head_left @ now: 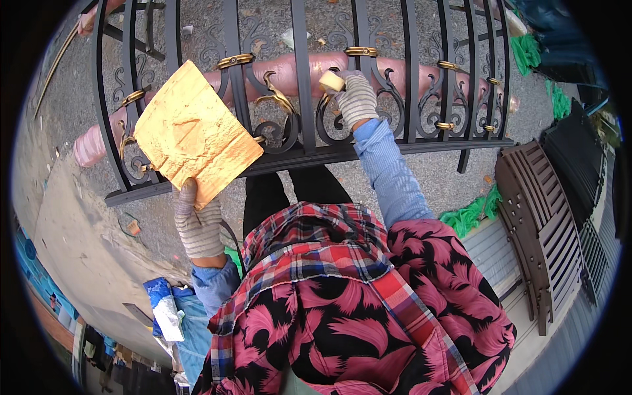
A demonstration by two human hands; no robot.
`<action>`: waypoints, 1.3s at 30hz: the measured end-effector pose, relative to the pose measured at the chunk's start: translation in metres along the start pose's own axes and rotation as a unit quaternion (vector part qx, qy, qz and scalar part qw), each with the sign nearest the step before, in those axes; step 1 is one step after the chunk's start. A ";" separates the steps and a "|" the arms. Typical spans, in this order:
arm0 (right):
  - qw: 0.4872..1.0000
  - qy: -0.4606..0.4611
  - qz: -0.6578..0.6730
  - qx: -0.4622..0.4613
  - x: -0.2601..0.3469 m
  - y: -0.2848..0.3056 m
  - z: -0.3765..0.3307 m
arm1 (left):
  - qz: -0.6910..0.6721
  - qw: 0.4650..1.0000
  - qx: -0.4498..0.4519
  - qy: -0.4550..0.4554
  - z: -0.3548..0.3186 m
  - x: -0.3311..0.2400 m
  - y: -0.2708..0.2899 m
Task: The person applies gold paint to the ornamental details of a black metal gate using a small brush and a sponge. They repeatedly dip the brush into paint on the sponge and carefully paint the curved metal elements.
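Observation:
A dark metal railing panel (pixel 303 79) with scrolls and gold-coloured collars lies across in front of me. My left hand (pixel 199 220), in a striped glove, grips the lower corner of a flat board (pixel 201 138) smeared with gold paint. The board is tilted over the railing's left part. My right hand (pixel 355 97), gloved the same way, pinches a small pale yellow sponge (pixel 331 81) at the top of a dark scroll (pixel 324 122). Left of it, a neighbouring scroll has a gold-coloured leaf (pixel 279 100). Whether the sponge touches the metal, I cannot tell.
A long roll wrapped in pinkish plastic (pixel 276 74) lies under the railing. Brown slatted panels (pixel 536 217) lean at the right, near green netting (pixel 477 214). A blue and white bag (pixel 163 306) lies at lower left on the concrete ground (pixel 85 217).

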State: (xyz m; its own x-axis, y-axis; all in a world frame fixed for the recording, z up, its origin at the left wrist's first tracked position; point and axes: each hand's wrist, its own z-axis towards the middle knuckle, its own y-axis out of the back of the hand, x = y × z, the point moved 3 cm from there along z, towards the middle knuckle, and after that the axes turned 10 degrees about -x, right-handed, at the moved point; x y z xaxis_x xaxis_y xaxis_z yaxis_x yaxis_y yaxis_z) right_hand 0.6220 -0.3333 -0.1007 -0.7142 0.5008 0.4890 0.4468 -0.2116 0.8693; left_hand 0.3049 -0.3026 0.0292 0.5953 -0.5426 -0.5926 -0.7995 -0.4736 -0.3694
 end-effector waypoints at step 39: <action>0.990 0.008 -0.113 0.089 0.017 -0.006 0.019 | 0.022 0.999 -0.024 -0.020 0.020 -0.021 0.028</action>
State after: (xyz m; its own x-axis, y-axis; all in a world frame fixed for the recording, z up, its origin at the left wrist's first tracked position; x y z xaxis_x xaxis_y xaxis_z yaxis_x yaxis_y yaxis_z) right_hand 0.6176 -0.3079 -0.0992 -0.8150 0.5044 0.2852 0.3609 0.0569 0.9309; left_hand 0.2683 -0.2904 0.0165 0.5548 -0.5367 -0.6357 -0.8199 -0.4823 -0.3085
